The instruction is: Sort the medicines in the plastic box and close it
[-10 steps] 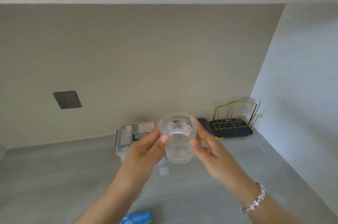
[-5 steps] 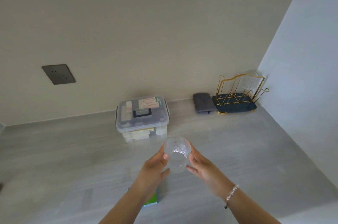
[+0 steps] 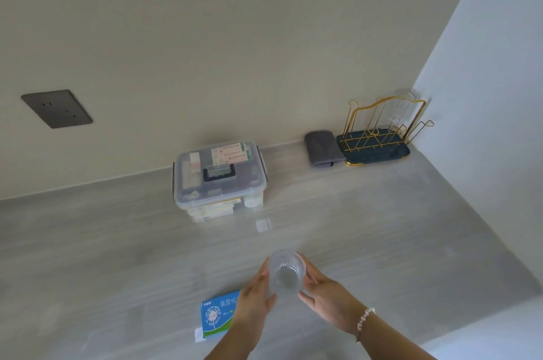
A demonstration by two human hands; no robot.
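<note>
A clear ribbed glass point(image 3: 286, 273) is held low over the grey counter between my left hand point(image 3: 255, 301) and my right hand point(image 3: 326, 296), one on each side. Behind it stands the clear plastic medicine box point(image 3: 219, 180), lid on, with a dark handle and packets visible inside. A blue and green medicine packet point(image 3: 217, 315) lies flat on the counter, partly under my left hand.
A folded grey cloth point(image 3: 321, 148) and a gold wire rack on a dark tray point(image 3: 379, 136) sit in the far right corner. A dark wall socket point(image 3: 57, 108) is at the left. The counter's edge runs along the right point(image 3: 499, 271).
Both hands have brought the glass down from near my face to just above the counter. The view has tilted down, so the blue packet shows more.
</note>
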